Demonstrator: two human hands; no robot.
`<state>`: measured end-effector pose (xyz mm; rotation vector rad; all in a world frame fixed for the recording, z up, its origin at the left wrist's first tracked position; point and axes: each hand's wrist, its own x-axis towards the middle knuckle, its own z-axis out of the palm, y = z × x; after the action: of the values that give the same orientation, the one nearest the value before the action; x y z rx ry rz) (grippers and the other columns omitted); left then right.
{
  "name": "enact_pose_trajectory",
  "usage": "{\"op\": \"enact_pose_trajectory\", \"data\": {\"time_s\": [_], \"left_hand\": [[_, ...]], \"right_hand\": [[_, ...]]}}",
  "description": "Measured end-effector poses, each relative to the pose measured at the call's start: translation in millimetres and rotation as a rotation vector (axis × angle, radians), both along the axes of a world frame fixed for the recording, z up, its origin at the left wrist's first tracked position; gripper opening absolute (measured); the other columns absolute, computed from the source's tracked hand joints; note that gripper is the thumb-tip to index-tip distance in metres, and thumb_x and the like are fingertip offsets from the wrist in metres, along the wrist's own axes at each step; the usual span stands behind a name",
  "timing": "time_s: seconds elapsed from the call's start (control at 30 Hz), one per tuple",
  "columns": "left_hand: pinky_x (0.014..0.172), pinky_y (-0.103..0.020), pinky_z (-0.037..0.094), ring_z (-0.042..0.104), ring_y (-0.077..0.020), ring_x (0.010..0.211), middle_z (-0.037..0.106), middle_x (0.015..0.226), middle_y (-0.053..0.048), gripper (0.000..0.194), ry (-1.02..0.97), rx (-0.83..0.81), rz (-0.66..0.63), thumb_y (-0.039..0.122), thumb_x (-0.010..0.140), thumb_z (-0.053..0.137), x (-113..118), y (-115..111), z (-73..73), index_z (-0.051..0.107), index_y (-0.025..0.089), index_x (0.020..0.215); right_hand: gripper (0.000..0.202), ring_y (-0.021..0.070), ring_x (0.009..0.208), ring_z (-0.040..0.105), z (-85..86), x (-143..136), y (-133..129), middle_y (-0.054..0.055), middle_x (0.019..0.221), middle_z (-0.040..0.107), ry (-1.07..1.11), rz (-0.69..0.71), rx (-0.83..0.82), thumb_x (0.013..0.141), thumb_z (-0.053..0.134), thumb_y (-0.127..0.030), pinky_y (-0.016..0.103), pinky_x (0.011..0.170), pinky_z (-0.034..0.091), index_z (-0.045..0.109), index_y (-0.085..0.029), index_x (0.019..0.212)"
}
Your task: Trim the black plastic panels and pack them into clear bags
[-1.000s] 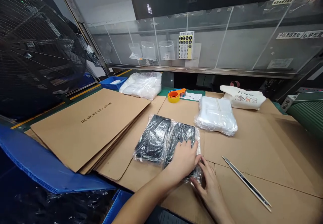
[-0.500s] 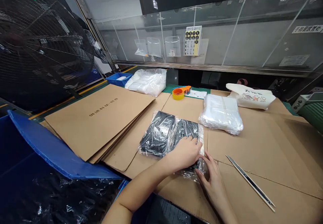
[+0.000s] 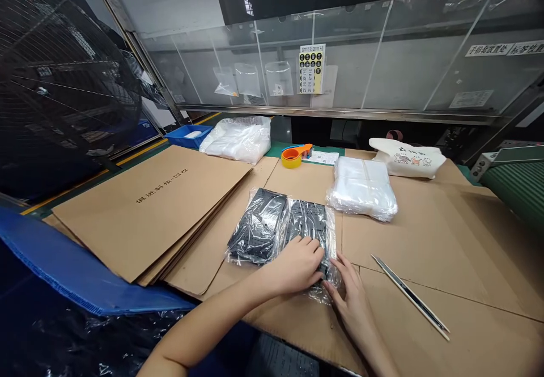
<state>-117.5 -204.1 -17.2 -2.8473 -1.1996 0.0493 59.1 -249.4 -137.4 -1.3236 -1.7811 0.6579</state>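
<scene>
Two flat black pieces lie side by side in clear plastic on the cardboard-covered table: the left bagged black piece (image 3: 260,224) and the right bagged black piece (image 3: 305,218). My left hand (image 3: 295,266) lies across the lower part of the right one, fingers loosely bent and pressing on the plastic. Beside its right edge is my right hand (image 3: 346,289), thumb and fingers apart, fingertips touching the clear margin of the plastic bag (image 3: 331,235). To the right of that hand rest long pale tweezers (image 3: 410,295).
Stacked cardboard sheets (image 3: 157,207) lie at left, beside a blue bin (image 3: 51,269) holding dark plastic-wrapped things. Behind are a wrapped white bundle (image 3: 240,136), a tape dispenser (image 3: 293,157), a stack of clear bags (image 3: 361,187) and a white pouch (image 3: 408,159). A large fan (image 3: 55,76) stands far left.
The view has turned slightly right, so things appear shifted left. My left hand has slid a little lower on the right black piece; my right hand stays at the bag's edge.
</scene>
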Motion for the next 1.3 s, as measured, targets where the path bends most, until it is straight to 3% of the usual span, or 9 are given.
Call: {"op": "enact_pose_trajectory", "data": {"time_s": [0.13,0.27,0.47,0.67,0.93,1.03,1.1,1.3], "left_hand": [[0.069,-0.036,0.044,0.057,-0.0244,0.084,0.060,0.091,-0.009,0.008,0.012,0.121,-0.005,0.015,0.088,0.049,6,-3,-12.3,0.054,0.013,0.093],[0.067,-0.035,0.044,0.058,-0.0239,0.080,0.060,0.089,-0.008,0.011,0.022,0.120,0.019,0.009,0.085,0.046,8,0,-16.0,0.053,0.014,0.092],[0.067,-0.033,0.044,0.058,-0.0215,0.078,0.061,0.087,-0.006,0.013,-0.017,0.063,0.000,0.007,0.084,0.045,1,3,0.5,0.053,0.016,0.090],[0.068,-0.029,0.044,0.058,-0.0175,0.077,0.063,0.085,-0.003,0.012,-0.091,-0.090,-0.128,0.009,0.083,0.048,-8,0,14.9,0.055,0.016,0.090],[0.070,-0.026,0.044,0.059,-0.0170,0.080,0.063,0.089,-0.002,0.012,-0.184,-0.281,-0.172,0.016,0.086,0.053,-10,-7,18.8,0.055,0.019,0.098],[0.081,-0.031,0.045,0.057,-0.0228,0.097,0.059,0.107,-0.007,0.046,-0.200,-0.181,-0.105,0.034,0.083,0.066,-7,-10,15.2,0.047,0.019,0.122],[0.082,-0.034,0.045,0.055,-0.0253,0.100,0.056,0.111,-0.008,0.059,-0.141,-0.128,-0.050,0.039,0.080,0.070,-5,-12,10.7,0.042,0.019,0.128],[0.072,-0.033,0.046,0.057,-0.0229,0.090,0.058,0.104,-0.007,0.026,0.029,-0.079,0.007,0.018,0.087,0.055,1,-13,-4.4,0.046,0.016,0.111]], "right_hand": [[0.036,0.0282,0.132,0.042,0.0,-1,1,0.009,0.144,0.044,-0.006,-0.002,0.004,0.097,0.046,-0.042,0.051,0.104,0.041,0.053,-0.025,0.129],[0.036,0.0285,0.132,0.042,0.7,-2,0,0.009,0.144,0.045,-0.001,-0.001,-0.008,0.097,0.045,-0.041,0.053,0.105,0.040,0.054,-0.025,0.128],[0.034,0.0273,0.130,0.044,-1.3,-2,-1,0.007,0.143,0.046,-0.002,-0.011,-0.008,0.098,0.044,-0.042,0.053,0.104,0.042,0.051,-0.028,0.129],[0.037,0.0267,0.131,0.043,-3.4,-3,0,0.008,0.144,0.045,0.004,-0.014,0.025,0.099,0.043,-0.041,0.051,0.104,0.043,0.047,-0.027,0.133],[0.039,0.0274,0.130,0.046,-4.2,-4,1,0.009,0.142,0.048,0.034,-0.019,0.018,0.098,0.044,-0.043,0.048,0.102,0.045,0.052,-0.024,0.131],[0.040,0.0280,0.129,0.047,-2.1,-4,1,0.010,0.140,0.049,0.056,-0.025,0.014,0.096,0.046,-0.042,0.047,0.101,0.046,0.053,-0.023,0.131],[0.039,0.0286,0.128,0.048,0.2,-5,1,0.011,0.139,0.050,0.063,-0.029,0.012,0.095,0.047,-0.041,0.048,0.100,0.047,0.054,-0.023,0.128],[0.019,0.0298,0.121,0.054,9.0,-5,0,0.015,0.131,0.056,0.103,-0.062,0.030,0.093,0.047,-0.037,0.048,0.094,0.050,0.057,-0.022,0.091]]}}
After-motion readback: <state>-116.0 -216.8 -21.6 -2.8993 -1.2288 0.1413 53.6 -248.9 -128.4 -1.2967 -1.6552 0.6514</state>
